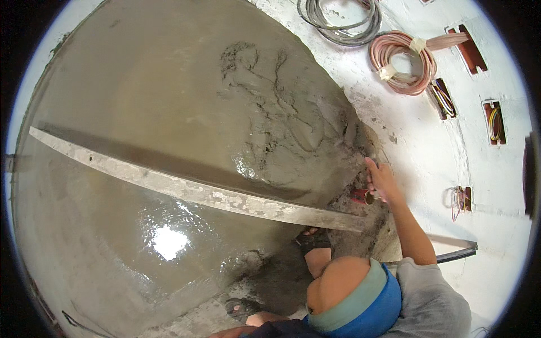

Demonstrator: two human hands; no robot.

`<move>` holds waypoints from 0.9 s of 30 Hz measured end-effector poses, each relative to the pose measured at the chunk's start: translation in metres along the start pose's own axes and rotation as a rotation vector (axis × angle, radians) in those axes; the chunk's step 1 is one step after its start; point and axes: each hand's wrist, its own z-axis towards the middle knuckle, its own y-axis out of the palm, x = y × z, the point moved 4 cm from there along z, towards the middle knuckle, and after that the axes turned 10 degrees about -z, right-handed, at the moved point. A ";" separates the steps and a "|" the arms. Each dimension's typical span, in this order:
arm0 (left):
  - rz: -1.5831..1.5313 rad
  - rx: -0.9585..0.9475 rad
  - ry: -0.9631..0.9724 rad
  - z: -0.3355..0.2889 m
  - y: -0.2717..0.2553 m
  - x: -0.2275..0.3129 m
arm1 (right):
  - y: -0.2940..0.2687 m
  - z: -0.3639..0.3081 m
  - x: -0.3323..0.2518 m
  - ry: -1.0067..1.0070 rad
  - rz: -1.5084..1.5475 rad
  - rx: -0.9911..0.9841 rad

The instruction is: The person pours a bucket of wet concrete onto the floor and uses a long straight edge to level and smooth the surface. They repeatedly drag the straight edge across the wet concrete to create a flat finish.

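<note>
At the right edge of wet grey mortar (293,124), my right hand (382,179) reaches out with one finger stretched forward and the others curled. What the curled fingers hold, if anything, is hidden. Just beside and below the hand sits a short red cylinder (359,195) with a round open end. A long, mortar-smeared metal straightedge (197,194) lies across the wet surface, its right end a little below the hand. My left hand does not show clearly; a sliver of skin (228,333) at the lower edge cannot be told as arm or leg.
My bent knee (338,281) under a blue and teal hem and my sandalled feet (313,241) fill the lower middle. Along the white wall lie a grey cable coil (338,34) and a pinkish taped coil (403,84). Wall boxes (495,123) with loose wires line the right side.
</note>
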 end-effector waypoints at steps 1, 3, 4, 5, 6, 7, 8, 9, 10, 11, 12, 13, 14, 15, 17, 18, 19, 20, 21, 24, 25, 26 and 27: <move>-0.004 -0.006 0.016 0.001 0.001 0.001 | 0.012 0.002 0.009 0.107 0.205 -0.083; -0.008 -0.022 0.014 0.006 0.001 0.005 | 0.038 0.007 0.009 0.218 0.508 -0.227; -0.009 -0.028 -0.001 0.007 0.003 0.006 | 0.047 0.014 0.001 0.224 0.600 -0.283; -0.015 -0.033 -0.006 0.008 0.004 0.007 | 0.053 0.022 -0.005 0.256 0.678 -0.295; -0.015 -0.036 -0.017 0.009 0.004 0.007 | 0.058 0.032 -0.008 0.288 0.755 -0.309; -0.015 -0.045 -0.024 0.010 0.004 0.008 | 0.059 0.043 -0.010 0.303 0.774 -0.310; -0.014 -0.047 -0.031 0.009 0.004 0.009 | 0.059 0.053 -0.015 0.313 0.793 -0.316; -0.017 -0.051 -0.033 0.007 0.005 0.011 | 0.060 0.061 -0.017 0.323 0.811 -0.321; -0.015 -0.050 -0.039 0.005 0.005 0.011 | 0.066 0.063 -0.022 0.334 0.817 -0.315; -0.013 -0.046 -0.050 0.006 0.004 0.010 | 0.074 0.065 -0.027 0.345 0.821 -0.310; -0.011 -0.046 -0.056 0.006 0.005 0.010 | 0.077 0.065 -0.028 0.356 0.825 -0.304; -0.016 -0.049 -0.061 0.006 0.004 0.011 | 0.075 0.066 -0.026 0.341 0.787 -0.299; -0.019 -0.049 -0.066 0.004 0.004 0.011 | 0.073 0.066 -0.024 0.326 0.749 -0.293; -0.026 -0.049 -0.069 0.004 0.004 0.012 | 0.070 0.066 -0.021 0.311 0.710 -0.287; -0.034 -0.023 -0.092 0.004 0.004 0.011 | 0.059 0.048 -0.042 0.070 0.070 -0.259; -0.043 -0.009 -0.109 0.005 0.003 0.011 | 0.053 0.035 -0.054 -0.053 -0.248 -0.240; -0.058 0.003 -0.119 0.005 0.003 0.011 | 0.044 0.020 -0.058 -0.134 -0.410 -0.167; -0.051 0.021 -0.108 0.005 0.003 0.010 | 0.042 0.004 -0.059 -0.223 -0.567 -0.101; -0.044 0.039 -0.096 0.004 0.003 0.008 | 0.039 -0.012 -0.057 -0.285 -0.668 -0.030; -0.008 0.051 -0.074 0.007 0.004 0.010 | 0.022 -0.055 -0.036 -0.378 -0.871 0.208; 0.010 0.048 -0.072 0.007 0.005 0.010 | 0.017 -0.054 -0.026 -0.364 -0.845 0.187; -0.009 0.042 -0.078 0.008 0.004 0.009 | 0.011 -0.052 -0.016 -0.350 -0.820 0.169; -0.028 0.037 -0.084 0.008 0.004 0.008 | 0.008 -0.050 -0.006 -0.336 -0.795 0.150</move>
